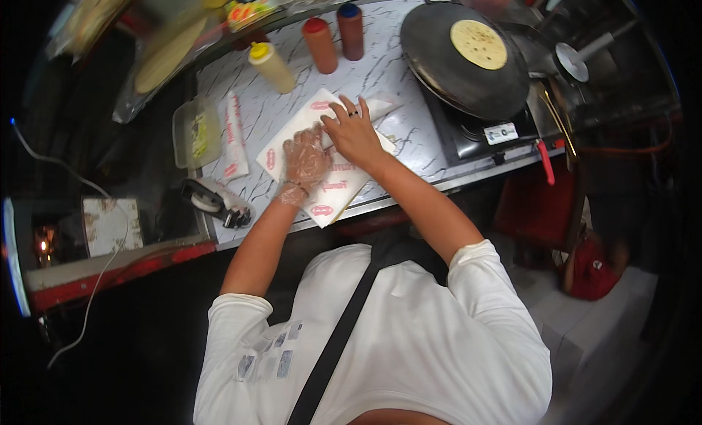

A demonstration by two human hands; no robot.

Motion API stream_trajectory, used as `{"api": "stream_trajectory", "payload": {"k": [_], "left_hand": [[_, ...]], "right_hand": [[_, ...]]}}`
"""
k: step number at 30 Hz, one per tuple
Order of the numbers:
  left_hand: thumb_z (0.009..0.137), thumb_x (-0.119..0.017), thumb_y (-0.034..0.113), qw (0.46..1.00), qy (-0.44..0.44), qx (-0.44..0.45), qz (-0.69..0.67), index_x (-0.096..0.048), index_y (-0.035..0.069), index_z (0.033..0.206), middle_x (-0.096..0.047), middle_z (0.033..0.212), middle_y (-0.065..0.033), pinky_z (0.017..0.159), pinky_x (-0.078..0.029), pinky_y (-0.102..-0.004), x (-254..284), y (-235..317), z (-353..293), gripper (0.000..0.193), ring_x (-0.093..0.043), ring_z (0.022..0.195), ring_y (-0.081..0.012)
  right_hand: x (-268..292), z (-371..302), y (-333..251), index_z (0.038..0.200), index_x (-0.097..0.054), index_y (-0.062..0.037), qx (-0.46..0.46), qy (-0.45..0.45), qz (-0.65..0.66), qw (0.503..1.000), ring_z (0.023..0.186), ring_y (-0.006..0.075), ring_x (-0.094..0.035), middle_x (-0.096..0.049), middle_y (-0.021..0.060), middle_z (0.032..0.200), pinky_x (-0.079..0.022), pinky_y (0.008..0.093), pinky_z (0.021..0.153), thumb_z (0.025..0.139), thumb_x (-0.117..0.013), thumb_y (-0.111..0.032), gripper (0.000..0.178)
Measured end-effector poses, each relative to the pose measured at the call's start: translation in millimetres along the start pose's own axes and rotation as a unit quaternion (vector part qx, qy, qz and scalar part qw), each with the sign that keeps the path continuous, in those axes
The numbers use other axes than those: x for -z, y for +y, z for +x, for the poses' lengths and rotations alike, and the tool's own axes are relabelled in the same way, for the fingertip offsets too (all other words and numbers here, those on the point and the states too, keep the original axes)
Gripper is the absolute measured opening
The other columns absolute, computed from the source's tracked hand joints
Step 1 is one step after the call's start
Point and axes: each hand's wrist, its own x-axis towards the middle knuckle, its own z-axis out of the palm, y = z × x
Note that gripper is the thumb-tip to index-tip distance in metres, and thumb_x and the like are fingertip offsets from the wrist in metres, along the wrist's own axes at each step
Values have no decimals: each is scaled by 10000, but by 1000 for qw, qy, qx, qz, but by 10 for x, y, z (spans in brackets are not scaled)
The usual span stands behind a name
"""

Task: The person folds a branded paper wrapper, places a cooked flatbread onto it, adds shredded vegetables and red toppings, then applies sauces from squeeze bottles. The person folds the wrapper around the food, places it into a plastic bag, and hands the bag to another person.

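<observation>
My left hand (pixel 303 162), in a clear plastic glove, presses flat on a white sheet of wrapping paper with red marks (pixel 281 143) on the marbled counter (pixel 395 74). My right hand (pixel 353 131), bare with a ring, lies palm down just to its right, pressing a rolled white wrap (pixel 382 103) that sticks out past the fingers. Both hands touch over the paper. What is inside the roll is hidden.
A round dark griddle (pixel 457 78) with a flatbread (pixel 478 43) sits on a stove (pixel 486 133) at the right. Three squeeze bottles, yellow (pixel 272 67), red-capped (pixel 320 45) and blue-capped (pixel 351 30), stand at the back. A clear lidded box (pixel 196 133) and a tape dispenser (pixel 216 202) are on the left.
</observation>
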Motion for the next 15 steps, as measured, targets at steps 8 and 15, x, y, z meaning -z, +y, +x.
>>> {"api": "stream_trajectory", "payload": {"k": [8,15], "left_hand": [[815,-645,139,977,-194,32,-86,-520,-49,1332,-619,1212,-277,1030,-458,-448,88,-35,634,564,-601,1166,-403],[788,-757,307,954,-175,37,-241,-553,-27,1278,-659,1143,-261,944,-507,-458,0,-405,467,627,-638,1097,-406]], "right_hand": [[345,-852,603,903,-655,8,-170,16,-12,985,920,350,-624,-626,167,936,-528,429,820,773,-605,-67,158],[665,-996,652,870,-660,7,-166,-70,-1,984,900,364,-647,-654,198,921,-536,470,803,876,-534,-77,151]]}}
